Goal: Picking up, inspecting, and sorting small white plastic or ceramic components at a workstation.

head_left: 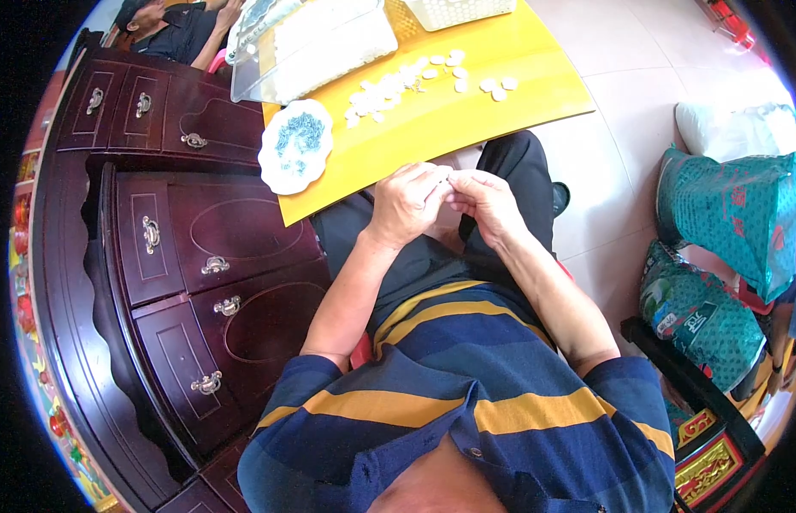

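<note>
Above my lap, just off the near edge of the yellow table (398, 162), my hands meet fingertip to fingertip. My left hand (406, 201) is closed, its thumb and fingers pinching at a tiny pale thing mostly hidden between the hands. From the other side my right hand (486, 203) pinches at the same spot; the fingers cover what it holds. Small white round pieces (389, 88) lie loosely scattered across the table beyond my hands. To the left, a white scalloped dish (283, 179) holds a heap of small thin blue-grey pieces (300, 135).
A clear plastic bin (253, 81) full of white pieces and a white perforated basket (458, 13) stand at the table's far side. Dark wooden drawers (235, 218) flank the left. Teal sacks (723, 214) stand at right. Another person (180, 34) sits at the far left.
</note>
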Demonstrator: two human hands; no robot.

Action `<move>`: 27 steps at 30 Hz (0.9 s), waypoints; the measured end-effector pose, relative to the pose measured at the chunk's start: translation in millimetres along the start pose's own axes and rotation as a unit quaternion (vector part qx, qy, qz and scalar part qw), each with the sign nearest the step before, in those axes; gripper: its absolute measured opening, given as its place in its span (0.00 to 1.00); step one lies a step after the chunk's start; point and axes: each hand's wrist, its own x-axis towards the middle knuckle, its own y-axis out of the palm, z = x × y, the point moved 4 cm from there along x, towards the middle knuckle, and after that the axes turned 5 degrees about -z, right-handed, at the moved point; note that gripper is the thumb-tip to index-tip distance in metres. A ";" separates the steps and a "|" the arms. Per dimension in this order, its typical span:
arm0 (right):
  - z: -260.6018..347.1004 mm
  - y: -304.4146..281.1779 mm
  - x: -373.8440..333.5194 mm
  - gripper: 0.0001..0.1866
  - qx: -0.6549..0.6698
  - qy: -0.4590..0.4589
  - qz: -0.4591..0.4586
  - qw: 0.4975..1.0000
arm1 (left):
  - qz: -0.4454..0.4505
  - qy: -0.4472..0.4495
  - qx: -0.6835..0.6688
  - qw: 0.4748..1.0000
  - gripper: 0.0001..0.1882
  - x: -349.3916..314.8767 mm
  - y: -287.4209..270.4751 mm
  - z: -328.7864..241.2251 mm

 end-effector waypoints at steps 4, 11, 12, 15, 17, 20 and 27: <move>1.4 -0.3 0.5 0.06 -0.019 -0.016 0.004 1.000 | -0.005 -0.004 -0.019 1.000 0.07 0.5 -0.6 -0.9; 17.4 8.7 -5.8 0.08 -0.093 -0.099 -0.002 0.991 | -0.029 -0.069 -0.092 0.993 0.13 18.9 -30.4 -13.0; 21.6 4.6 -6.1 0.09 -0.117 -0.128 -0.013 0.985 | -0.043 -0.102 -0.145 0.983 0.14 23.3 -43.0 -14.8; 38.2 0.7 -6.7 0.10 -0.135 -0.196 -0.046 0.970 | -0.168 -0.043 -0.281 0.944 0.12 43.7 -111.0 -39.0; 50.6 -6.3 -3.1 0.10 -0.145 -0.232 -0.071 0.959 | -0.238 0.105 -0.220 0.940 0.15 54.1 -170.3 -70.0; 63.6 -19.9 6.8 0.11 -0.155 -0.235 -0.119 0.952 | -0.197 0.132 -0.311 0.920 0.16 52.8 -230.8 -108.7; 128.5 -42.6 34.3 0.12 -0.415 -0.332 -0.164 0.831 | -0.092 0.270 -0.607 0.742 0.20 59.2 -257.8 -142.0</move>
